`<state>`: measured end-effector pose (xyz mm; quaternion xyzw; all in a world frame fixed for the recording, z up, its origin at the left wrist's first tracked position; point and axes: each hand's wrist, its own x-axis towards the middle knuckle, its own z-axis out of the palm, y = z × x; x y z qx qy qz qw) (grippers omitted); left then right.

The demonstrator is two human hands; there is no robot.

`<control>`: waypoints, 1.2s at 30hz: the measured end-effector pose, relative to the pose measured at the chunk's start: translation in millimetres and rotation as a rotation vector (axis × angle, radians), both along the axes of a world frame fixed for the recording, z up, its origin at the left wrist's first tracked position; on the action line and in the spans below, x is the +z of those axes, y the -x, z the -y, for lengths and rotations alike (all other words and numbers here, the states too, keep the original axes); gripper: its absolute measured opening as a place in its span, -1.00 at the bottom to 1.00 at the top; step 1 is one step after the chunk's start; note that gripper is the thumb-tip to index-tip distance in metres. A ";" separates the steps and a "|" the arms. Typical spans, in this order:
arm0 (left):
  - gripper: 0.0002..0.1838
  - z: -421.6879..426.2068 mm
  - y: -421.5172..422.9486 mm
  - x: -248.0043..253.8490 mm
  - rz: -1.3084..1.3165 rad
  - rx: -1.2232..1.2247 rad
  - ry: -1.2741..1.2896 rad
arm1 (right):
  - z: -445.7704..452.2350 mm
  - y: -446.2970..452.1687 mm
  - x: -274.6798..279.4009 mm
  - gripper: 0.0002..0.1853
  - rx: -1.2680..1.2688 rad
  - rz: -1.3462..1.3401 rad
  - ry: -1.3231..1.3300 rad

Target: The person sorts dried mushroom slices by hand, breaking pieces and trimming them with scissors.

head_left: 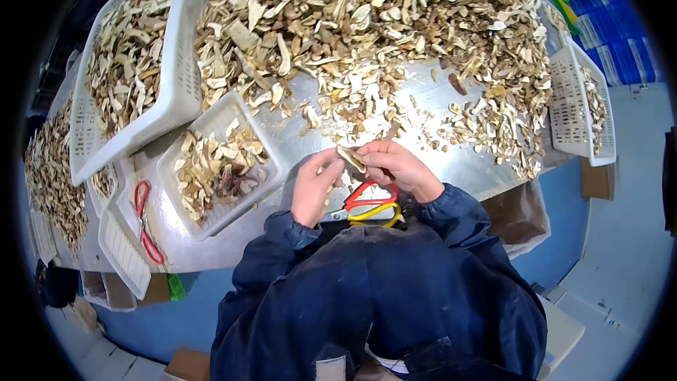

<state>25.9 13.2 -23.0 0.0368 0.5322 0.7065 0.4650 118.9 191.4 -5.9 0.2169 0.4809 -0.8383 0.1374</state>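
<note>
A pale, brown-edged dried mushroom slice (352, 159) is held up between my two hands, above the table's near edge. My left hand (314, 187) has its fingertips closed on the slice's left end. The other end is pinched by the thumb and fingers of my right hand (402, 167). Just below the hands lie scissors with red handles (361, 196) and a yellow-handled pair (377, 214), their blades partly hidden. To the left of my left hand stands a small white tray (273, 176) holding mushroom pieces.
A large heap of dried mushroom slices (367, 21) covers the metal table (289, 130). A big white basket (187, 63) of slices stands left, another basket (570, 102) right. Red-handled scissors (143, 222) lie at the left. Blue crates (613, 28) are stacked at the back right.
</note>
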 end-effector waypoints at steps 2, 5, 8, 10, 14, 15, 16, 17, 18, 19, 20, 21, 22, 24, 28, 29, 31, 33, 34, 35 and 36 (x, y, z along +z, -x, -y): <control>-0.75 1.6 3.1 0.2 0.130 0.045 -0.054 | -16.2 -0.3 16.4 -0.78 0.135 -0.033 -0.464; -0.77 9.5 11.0 -8.7 0.455 0.063 -0.237 | -55.7 4.3 33.6 -0.74 0.211 0.160 -0.633; -0.80 8.7 10.8 -12.4 0.570 0.077 -0.267 | -72.4 25.1 22.4 -0.73 -0.197 0.074 -1.381; -0.81 7.5 8.9 -10.4 0.583 0.061 -0.273 | -78.5 39.3 3.3 -0.72 -0.253 0.009 -1.617; -0.80 6.7 4.6 -7.6 0.608 -0.013 -0.275 | -89.2 51.0 -16.0 -0.68 -0.199 0.015 -1.637; -0.81 7.2 5.6 -7.3 0.611 -0.012 -0.271 | -94.8 50.7 -18.0 -0.68 -0.183 0.045 -1.574; -0.81 7.9 5.9 -7.0 0.618 -0.011 -0.265 | -104.9 45.3 -21.7 -0.69 -0.245 -0.020 -1.448; -0.82 8.9 5.9 -7.2 0.626 -0.012 -0.257 | -111.8 37.8 -20.1 -0.71 -0.355 -0.076 -1.042; -0.81 10.5 6.2 -10.0 0.645 -0.017 -0.279 | -118.3 29.5 -18.6 -0.73 -0.450 -0.123 -0.631; -0.79 11.8 7.2 -12.9 0.663 -0.023 -0.300 | -118.6 25.6 -11.1 -0.75 -0.533 -0.164 -0.218; -0.78 12.3 7.8 -15.2 0.681 -0.033 -0.323 | -117.7 21.2 -3.7 -0.79 -0.500 -0.231 -0.116; -0.80 11.8 7.8 -16.7 0.693 -0.036 -0.302 | -117.5 21.9 3.1 -0.80 -0.453 -0.215 -0.118; -0.81 10.3 8.1 -14.9 0.705 -0.037 -0.281 | -114.5 25.8 10.7 -0.81 -0.405 -0.199 -0.118; -0.83 7.4 7.7 -12.4 0.706 -0.049 -0.262 | -112.3 36.8 1.8 -0.82 -0.299 -0.099 -0.371; -0.83 4.3 5.0 -4.8 0.683 -0.069 -0.282 | -80.8 66.3 -3.5 -0.81 -0.041 -0.121 -1.413; -0.83 4.8 4.8 -3.7 0.686 -0.069 -0.290 | -76.3 69.3 -9.7 -0.78 -0.002 -0.127 -1.525; -0.84 8.6 4.4 -4.3 0.699 -0.059 -0.305 | -68.4 71.0 -20.2 -0.72 0.078 -0.134 -1.746; -0.83 12.1 3.7 -4.9 0.713 -0.045 -0.298 | -75.0 58.4 -19.2 -0.74 0.095 -0.091 -1.572; -0.83 14.0 3.7 -7.1 0.717 -0.042 -0.298 | -82.9 47.9 -15.2 -0.76 0.068 -0.074 -1.370; -0.83 16.1 4.1 -10.4 0.723 -0.041 -0.298 | -87.2 38.9 -4.7 -0.77 0.039 -0.054 -1.168; -0.83 17.1 4.2 -13.0 0.729 -0.041 -0.298 | -91.5 28.5 8.0 -0.81 -0.022 0.027 -0.901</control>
